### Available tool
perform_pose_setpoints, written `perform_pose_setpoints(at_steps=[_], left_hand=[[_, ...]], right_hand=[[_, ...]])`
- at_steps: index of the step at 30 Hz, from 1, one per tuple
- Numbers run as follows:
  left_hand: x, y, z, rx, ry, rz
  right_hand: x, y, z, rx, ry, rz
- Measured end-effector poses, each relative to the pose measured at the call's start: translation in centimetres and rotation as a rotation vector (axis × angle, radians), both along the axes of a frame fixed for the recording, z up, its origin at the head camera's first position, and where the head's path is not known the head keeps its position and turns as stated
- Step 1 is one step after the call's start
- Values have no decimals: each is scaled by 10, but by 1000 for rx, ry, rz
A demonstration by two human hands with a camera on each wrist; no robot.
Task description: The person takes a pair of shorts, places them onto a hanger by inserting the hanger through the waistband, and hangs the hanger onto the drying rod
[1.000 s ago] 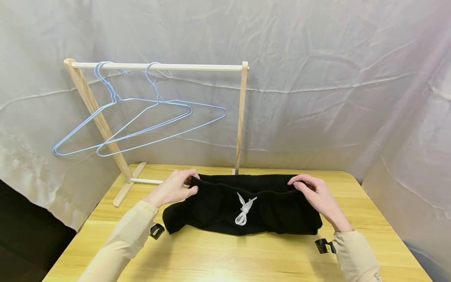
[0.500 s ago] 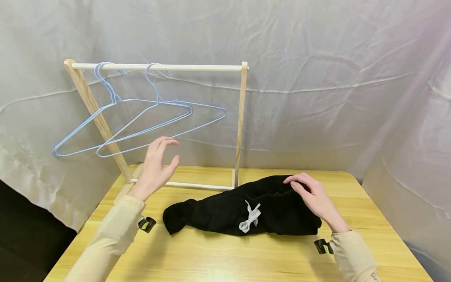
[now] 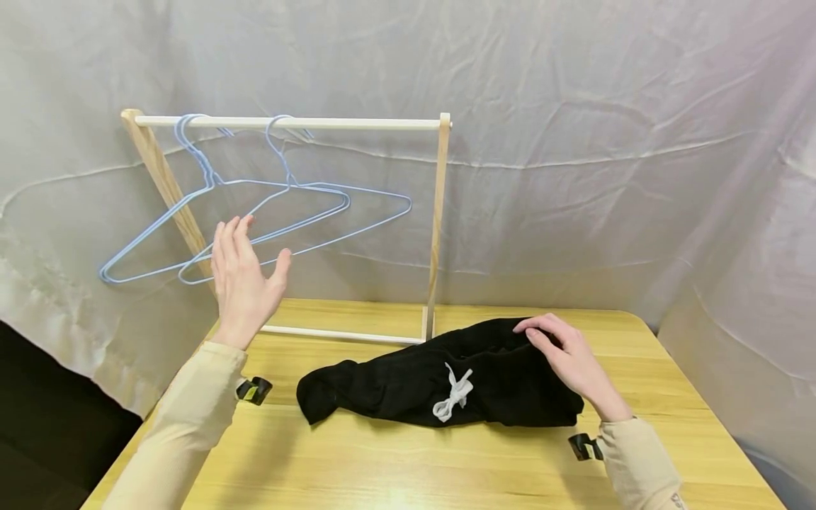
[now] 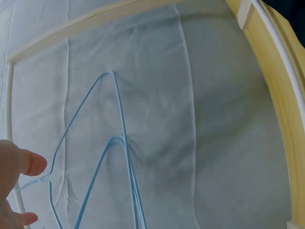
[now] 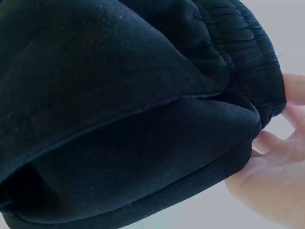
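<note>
Black drawstring shorts point(image 3: 395, 389) lie on the table, with a white drawstring tied in a bow point(image 3: 455, 393) at the front. My right hand point(image 3: 574, 361) pinches the waistband at its right end and keeps that side raised; the left side has slumped flat. In the right wrist view, the fingers point(image 5: 295, 88) hold the gathered waistband point(image 5: 255, 67). My left hand point(image 3: 242, 287) is raised in front of the light-blue wire hangers point(image 3: 287, 185), fingers extended and thumb spread, holding nothing. Whether it touches a hanger cannot be told. In the left wrist view, its thumb point(image 4: 33, 163) appears near a hanger point(image 4: 62, 143).
The hangers hang from the white rail point(image 3: 357, 124) of a wooden rack point(image 3: 438, 212) at the back left. A lower white bar point(image 3: 344, 334) joins the rack's feet behind the shorts. A grey cloth backdrop point(image 3: 574, 177) surrounds the wooden table point(image 3: 382, 467).
The left hand has let go of the waistband and moved up and left to the hangers. The waistband's left side has dropped. My right hand has stayed almost still on its end.
</note>
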State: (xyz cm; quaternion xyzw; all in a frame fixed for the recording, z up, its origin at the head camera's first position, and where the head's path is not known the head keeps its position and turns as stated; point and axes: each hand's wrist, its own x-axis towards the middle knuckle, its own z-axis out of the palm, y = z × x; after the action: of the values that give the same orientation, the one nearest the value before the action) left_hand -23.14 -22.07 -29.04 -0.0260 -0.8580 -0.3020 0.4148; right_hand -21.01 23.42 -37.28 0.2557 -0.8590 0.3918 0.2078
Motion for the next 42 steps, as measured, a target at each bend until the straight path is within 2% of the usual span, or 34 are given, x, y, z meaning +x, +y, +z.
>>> perform_pose_setpoints(at_steps=[7,13,17,22,30,42], left_hand=[[-4,-14,6,-18,-90,84],[-5,-17,9,-28,-87,118],[-4,-16,13,-5,-103,126],[-3,-18,15,60,-101,129],[-5,-24,21,192,-107,198],[-8,-25,28,367,-59,192]], right_hand=[[-1,-2,-1,-8,13,14],[-1,-4,-1,-12,25,27],[-2,-4,-2,-8,24,22],[-2,-4,-2,-1,21,14],[-2,-5,-2,4,9,15],[-3,-3,-7,-8,-11,8]])
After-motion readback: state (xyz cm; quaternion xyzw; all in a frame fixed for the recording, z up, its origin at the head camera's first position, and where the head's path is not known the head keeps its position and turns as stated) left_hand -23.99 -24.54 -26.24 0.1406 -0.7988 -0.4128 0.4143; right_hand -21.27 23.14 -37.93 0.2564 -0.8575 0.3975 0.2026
